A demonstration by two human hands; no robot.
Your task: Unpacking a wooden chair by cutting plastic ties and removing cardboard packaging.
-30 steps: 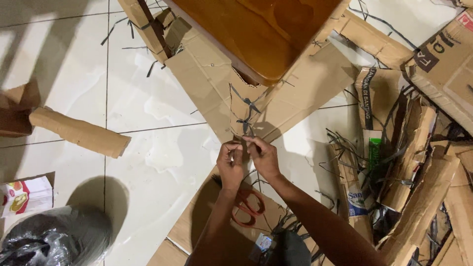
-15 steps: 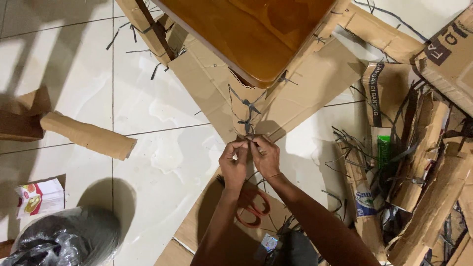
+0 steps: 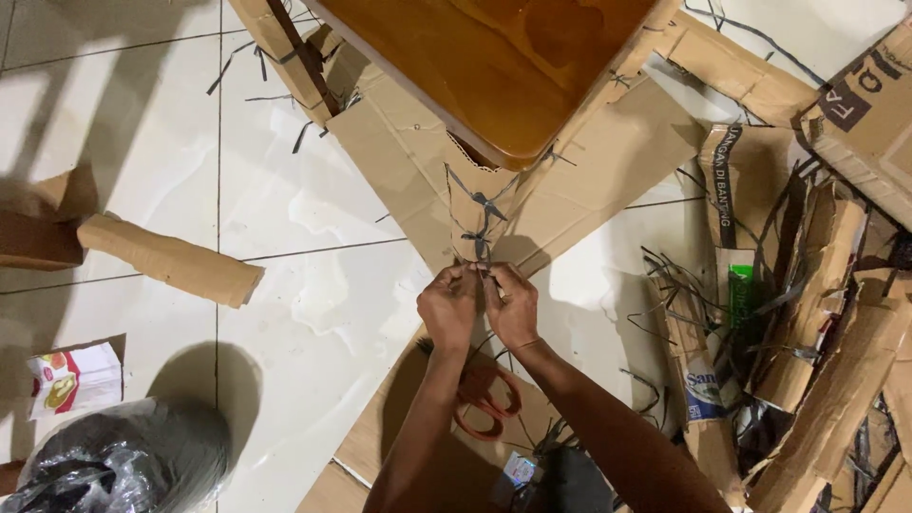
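Both hands are working close together at the lower tip of a cardboard wrap (image 3: 418,161) that is covering the corner of a glossy wooden table (image 3: 494,66). The left hand (image 3: 448,309) and right hand (image 3: 513,306) are touching each other, fingers pinched tight on a thin dark strap (image 3: 482,249) that is running down the seam of the cardboard. Each grip is nearly closed, thumb against fingertips, with the strap end between them; the exact strand each is holding is too fine to tell.

Two knots of the same strap are sitting higher along the seam, one above the other, just above the hands.

Red-handled scissors (image 3: 484,404) are lying on a flat cardboard sheet (image 3: 380,427) beneath the forearms, near the wrists but not touching them.

A rolled cardboard piece (image 3: 171,258) is lying on the white tiled floor (image 3: 304,323), well apart to the left. A dark plastic bag (image 3: 114,461) is sitting at the lower left, with a small printed packet (image 3: 76,378) just beside it. A heap of cardboard scraps (image 3: 807,313) and loose strap offcuts is filling the right side.
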